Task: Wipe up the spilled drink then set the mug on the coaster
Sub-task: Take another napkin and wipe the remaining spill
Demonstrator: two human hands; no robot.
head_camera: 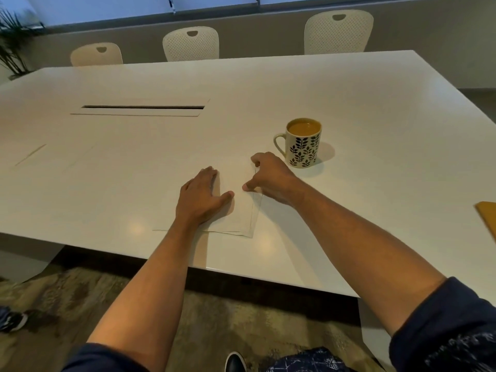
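- Pinching the napkin's (236,210) right edge between thumb and fingers: right hand (271,178), centre of frame.
- Pressed flat, fingers spread, on the napkin's left half: left hand (201,194).
- Napkin white, folded, lying near the table's (375,130) lower edge.
- Right of centre, just beyond the right hand: mug (303,143), upright, leaf-patterned, full of tan drink, handle to the left.
- At the far right edge, partly cut off: flat yellow-brown piece (488,216), possibly the coaster.
- Long dark slot (142,107) upper left of the white tabletop.
- Three pale chairs (190,44) along the top; plant (13,44) upper left; mottled carpet (80,296) below.
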